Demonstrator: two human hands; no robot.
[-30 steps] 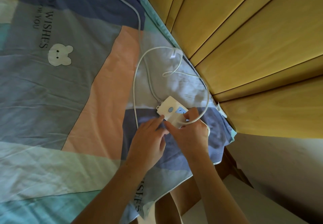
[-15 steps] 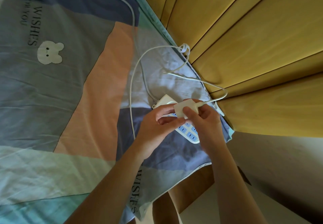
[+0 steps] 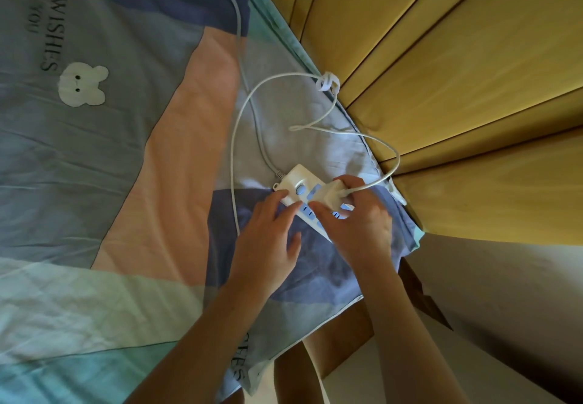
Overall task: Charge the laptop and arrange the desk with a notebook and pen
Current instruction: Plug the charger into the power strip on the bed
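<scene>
Power strip (image 3: 301, 190) lay flat on the bed sheet (image 3: 126, 157), near the bed's corner by the padded yellow headboard (image 3: 457, 88). Round switch button visible on its far end; socket face up, partly covered by both hands.

Right hand (image 3: 356, 224): grip closed round the white charger (image 3: 334, 195), thumb and fingers pinching the block from the sides. Charger sat on the strip's socket face, just past the button; cannot tell whether fully seated.

Left hand (image 3: 268, 239): fingers straight, fingertips pressed on the strip's near edge beside the button. Nothing held.

Thin charger cable (image 3: 391, 154) left the block on the right, looped up along the headboard edge, passed a white cable tie (image 3: 328, 82), then curved back down over the sheet past the left wrist. Thicker strip cord (image 3: 239, 34) ran from the strip's far end up the sheet and out of view at the top.

Sheet patterned in blue, peach and green patches, with a white bear print (image 3: 83, 85) and lettering on the left. Pale floor (image 3: 504, 293) past the bed corner. Laptop, notebook and pen out of view.
</scene>
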